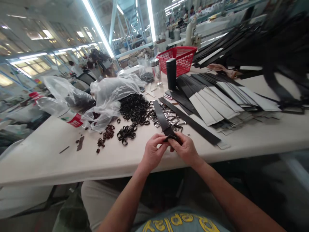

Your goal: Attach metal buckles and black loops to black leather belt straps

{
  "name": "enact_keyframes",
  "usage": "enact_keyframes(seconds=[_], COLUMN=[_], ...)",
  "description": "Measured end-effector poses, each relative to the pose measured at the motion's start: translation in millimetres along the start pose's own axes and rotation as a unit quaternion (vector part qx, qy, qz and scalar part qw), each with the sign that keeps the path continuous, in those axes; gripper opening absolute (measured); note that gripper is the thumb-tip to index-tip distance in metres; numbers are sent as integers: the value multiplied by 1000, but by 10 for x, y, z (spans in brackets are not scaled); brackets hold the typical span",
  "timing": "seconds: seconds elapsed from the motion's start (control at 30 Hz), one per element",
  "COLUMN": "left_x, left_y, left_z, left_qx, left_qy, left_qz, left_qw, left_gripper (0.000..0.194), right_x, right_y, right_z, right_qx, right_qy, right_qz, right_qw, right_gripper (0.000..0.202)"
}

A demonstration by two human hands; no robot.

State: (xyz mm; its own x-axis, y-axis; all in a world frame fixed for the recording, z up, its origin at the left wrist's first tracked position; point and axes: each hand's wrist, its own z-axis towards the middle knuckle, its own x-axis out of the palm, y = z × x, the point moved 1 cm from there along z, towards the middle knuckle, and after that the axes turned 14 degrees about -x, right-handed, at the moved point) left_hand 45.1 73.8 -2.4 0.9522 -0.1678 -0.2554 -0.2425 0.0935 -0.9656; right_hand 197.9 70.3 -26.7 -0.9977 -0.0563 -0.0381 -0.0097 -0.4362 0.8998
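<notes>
- At the left end of the table [43,158] I see a bottle [54,108] tipped over at a slant, its red label facing me.
- Just right of it, a brown scrap [80,143] lies flat.
- Clear bags [113,87] slump behind, with brown loops [106,135] strewn in front of them.
- Next come the black loops [134,108], one big heap and a smaller cluster nearer the person.
- The left hand [154,149] has thumb and forefinger pinching the left side of the strap's near end.
- The strap [162,117] runs from between both hands' fingertips away from the person, its far part over the buckles [177,120]; whether it rests on them I can't tell.
- Behind stand a jar [156,72], a flask [171,74] and a red basket [188,61].
- The right hand [187,148] presses its thumb on top of that same near end, by the left fingertips; its other fingers are mostly hidden beneath.
- Further right, a loose strip [193,122] slants beside fanned strips [212,103], with a dark heap [256,42] beyond.
</notes>
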Motion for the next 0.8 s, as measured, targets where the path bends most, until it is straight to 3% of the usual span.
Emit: enact_keyframes(seconds=[0.23, 0.4, 0.5, 0.63, 0.8], left_x=[141, 203, 210, 219, 240], left_y=[-45, -32, 13, -31, -104], left_z=[12, 8, 57, 169, 186], left_qx=[-133, -149, -158, -206, -189], left_qy=[14, -22, -43, 4, 22], left_qz=[-206, -235, -306, -416, -414], left_qw=[969, 960, 938, 886, 890], left_gripper=[28, 29, 31, 47, 39], right_x=[-1, 6, 15, 34, 56], right_y=[62, 29, -15, -26, -43], right_z=[-1, -2, -21, -27, 1], right_qx=[6, 0, -5, -12, -8], right_qy=[-31, -52, -63, -48, -36], right_qz=[40, 49, 41, 10, -31], right_qw=[999, 997, 997, 999, 999], right_gripper=[28, 23, 21, 19, 19])
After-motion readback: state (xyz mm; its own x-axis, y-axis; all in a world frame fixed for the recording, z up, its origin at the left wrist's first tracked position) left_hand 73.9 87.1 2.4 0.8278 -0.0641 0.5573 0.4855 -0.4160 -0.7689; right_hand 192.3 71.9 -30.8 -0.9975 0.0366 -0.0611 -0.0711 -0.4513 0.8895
